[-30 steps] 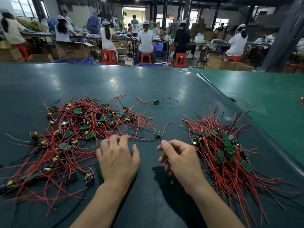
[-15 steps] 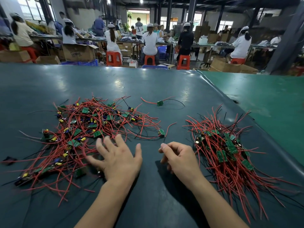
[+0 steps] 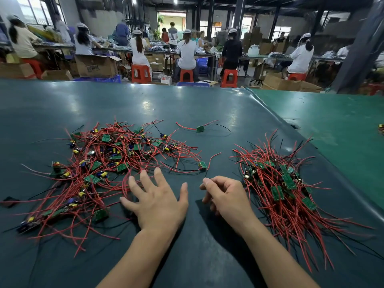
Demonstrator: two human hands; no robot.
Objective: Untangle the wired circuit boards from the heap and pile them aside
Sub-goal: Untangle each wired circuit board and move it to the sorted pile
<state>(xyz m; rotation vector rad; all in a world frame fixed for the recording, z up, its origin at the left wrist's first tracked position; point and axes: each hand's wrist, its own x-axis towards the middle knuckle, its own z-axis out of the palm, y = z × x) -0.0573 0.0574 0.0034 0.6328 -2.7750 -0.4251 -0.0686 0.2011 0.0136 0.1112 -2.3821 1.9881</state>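
Since 1 s ago, left hand (image 3: pixel 158 201) has been spread and slid toward 9 o'clock, fingers (image 3: pixel 133 185) open on heap (image 3: pixel 116 161) wires. Right hand (image 3: pixel 226 196) loosely curled, nothing seen gripped. Sorted pile (image 3: pixel 284 188) at 3 o'clock on desk (image 3: pixel 187 104). Risk: snagged wires dragging extra boards. Right fingertips hidden

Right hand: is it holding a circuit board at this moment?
No. The right hand is loosely curled over the bare table between the tangled heap and the sorted pile, gripping no board.
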